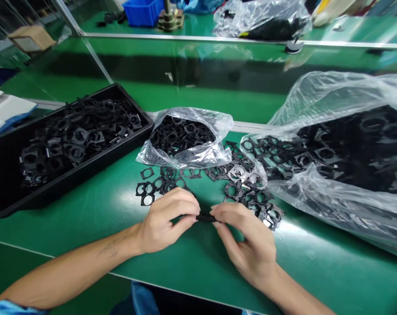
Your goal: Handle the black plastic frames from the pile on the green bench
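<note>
A small black plastic part (205, 217), seen edge-on, is pinched at its two ends between my hands, above the green table. My left hand (170, 218) grips its left end with thumb and fingertips. On the other end, the thumb and fingers of my right hand (246, 238) are closed. Its full shape is hidden by the edge-on angle and my fingers. Just beyond my hands lie loose black square frames with round holes (148, 200), and a denser heap of such frames (247, 183) is spread to the right.
A black tray (70, 177) full of similar parts stands at the left. A small clear bag (223, 122) of parts sits in the middle, and a large open bag (332, 218) spills parts at the right. Behind runs a metal rail (251, 127) along a clear panel.
</note>
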`<state>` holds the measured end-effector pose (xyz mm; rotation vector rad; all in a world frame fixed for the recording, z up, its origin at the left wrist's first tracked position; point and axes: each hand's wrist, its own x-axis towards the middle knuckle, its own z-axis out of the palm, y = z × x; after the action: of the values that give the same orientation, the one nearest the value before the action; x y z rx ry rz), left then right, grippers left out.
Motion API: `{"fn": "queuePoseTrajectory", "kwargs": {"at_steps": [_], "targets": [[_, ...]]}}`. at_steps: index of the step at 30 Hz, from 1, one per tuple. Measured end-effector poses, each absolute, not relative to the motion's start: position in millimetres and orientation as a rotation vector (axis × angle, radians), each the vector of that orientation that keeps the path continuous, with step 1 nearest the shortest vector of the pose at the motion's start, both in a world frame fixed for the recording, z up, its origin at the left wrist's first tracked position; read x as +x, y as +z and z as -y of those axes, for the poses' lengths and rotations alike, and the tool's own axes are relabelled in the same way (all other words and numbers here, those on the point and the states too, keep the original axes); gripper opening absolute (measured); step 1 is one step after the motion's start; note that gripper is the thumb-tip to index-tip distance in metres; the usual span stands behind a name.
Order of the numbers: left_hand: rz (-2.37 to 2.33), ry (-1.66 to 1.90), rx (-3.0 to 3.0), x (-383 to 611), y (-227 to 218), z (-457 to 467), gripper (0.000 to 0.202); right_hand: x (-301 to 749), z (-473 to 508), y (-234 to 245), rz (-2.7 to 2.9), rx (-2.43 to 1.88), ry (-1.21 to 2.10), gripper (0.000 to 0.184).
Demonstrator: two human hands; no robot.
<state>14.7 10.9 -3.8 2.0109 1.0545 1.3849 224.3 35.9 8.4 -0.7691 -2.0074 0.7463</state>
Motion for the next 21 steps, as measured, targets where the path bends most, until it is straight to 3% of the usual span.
{"fn": "queuePoseTrajectory", "kwargs": {"at_steps": [5,8,21], "targets": [[-1.202,1.192,1.586,19,-5,-6,0.005,221,-40,13,1.681,-1.016,1.269,0.004],[-1.221,1.175,1.37,20,-5,-7,0.007,220,-43,16,1.525,-1.079,1.496,0.009],[-1.149,1.063,1.196,17,-3,-11,0.011,220,-50,9,1.358,-1.132,1.699,0.023]]}}
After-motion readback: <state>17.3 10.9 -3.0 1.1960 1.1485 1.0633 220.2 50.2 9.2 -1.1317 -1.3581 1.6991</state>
